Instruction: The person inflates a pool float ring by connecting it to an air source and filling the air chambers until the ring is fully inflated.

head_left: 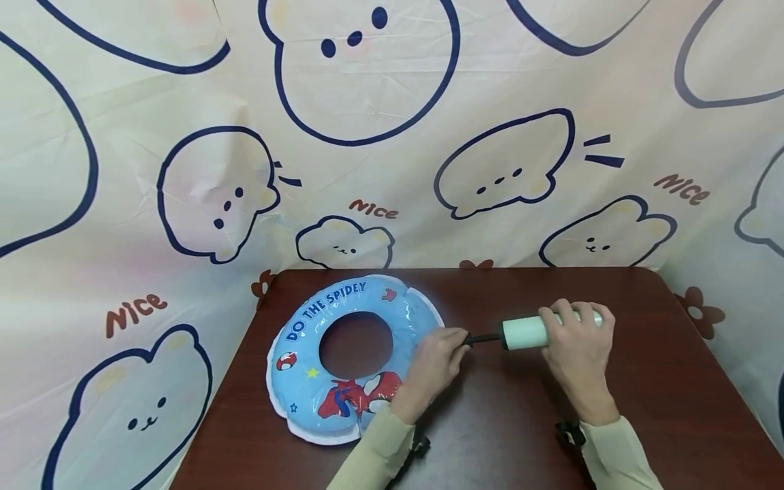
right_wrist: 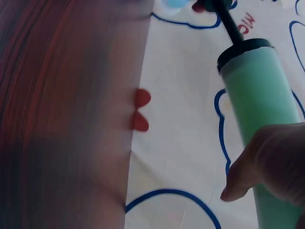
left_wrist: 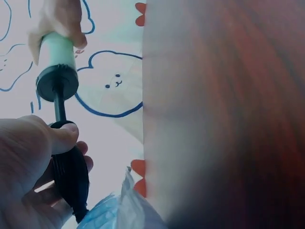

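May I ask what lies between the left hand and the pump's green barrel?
A thin black rod and black end cap, in the left wrist view.

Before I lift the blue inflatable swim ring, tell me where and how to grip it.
I'd take the blue inflatable swim ring by its left stretch, coming from the left, fingers curled over into the centre hole. That part of the tube is uncovered and the hole gives room, while the left hand and mint-green hand pump crowd the right side.
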Action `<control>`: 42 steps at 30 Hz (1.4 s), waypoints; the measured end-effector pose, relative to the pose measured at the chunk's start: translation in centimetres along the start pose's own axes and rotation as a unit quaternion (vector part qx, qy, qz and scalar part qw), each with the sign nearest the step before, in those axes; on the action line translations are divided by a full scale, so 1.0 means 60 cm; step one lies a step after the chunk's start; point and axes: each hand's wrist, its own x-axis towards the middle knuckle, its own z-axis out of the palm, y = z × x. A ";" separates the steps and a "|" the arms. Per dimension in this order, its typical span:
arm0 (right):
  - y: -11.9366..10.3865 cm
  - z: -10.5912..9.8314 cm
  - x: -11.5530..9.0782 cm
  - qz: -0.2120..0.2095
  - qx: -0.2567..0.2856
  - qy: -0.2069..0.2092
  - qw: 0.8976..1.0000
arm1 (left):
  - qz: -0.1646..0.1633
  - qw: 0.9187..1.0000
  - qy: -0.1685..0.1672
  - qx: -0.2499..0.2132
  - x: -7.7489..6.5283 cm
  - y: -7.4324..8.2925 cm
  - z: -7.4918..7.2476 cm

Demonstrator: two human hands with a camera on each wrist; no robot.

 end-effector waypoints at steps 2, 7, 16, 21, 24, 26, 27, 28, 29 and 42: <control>-0.012 0.002 -0.001 0.008 -0.001 -0.007 1.000 | 0.004 1.000 0.001 0.005 0.000 0.001 0.000; -0.036 0.005 -0.008 0.003 -0.006 -0.030 1.000 | 0.010 1.000 -0.002 0.005 -0.006 0.006 0.003; -0.060 0.018 -0.021 -0.003 -0.011 -0.056 0.998 | 0.007 1.000 -0.018 0.000 -0.004 0.015 0.008; -0.047 0.020 -0.032 -0.013 0.014 -0.073 0.997 | -0.028 0.998 -0.040 -0.026 -0.015 0.018 -0.001; -0.029 0.013 -0.030 -0.016 0.035 -0.057 0.998 | -0.054 0.996 -0.047 -0.050 -0.022 0.019 -0.011; -0.016 0.007 -0.026 -0.017 0.041 -0.048 0.998 | -0.064 0.995 -0.050 -0.059 -0.023 0.019 -0.017; -0.009 0.004 -0.023 -0.017 0.043 -0.046 0.998 | -0.067 0.995 -0.051 -0.062 -0.023 0.018 -0.018; -0.003 0.001 -0.021 -0.017 0.045 -0.045 0.998 | -0.070 0.994 -0.051 -0.065 -0.022 0.016 -0.020; 0.004 -0.001 -0.019 -0.017 0.045 -0.043 0.998 | -0.071 0.994 -0.052 -0.067 -0.020 0.015 -0.021; 0.096 -0.031 -0.015 0.056 0.030 -0.012 0.998 | -0.070 0.995 -0.061 -0.021 0.002 -0.005 -0.009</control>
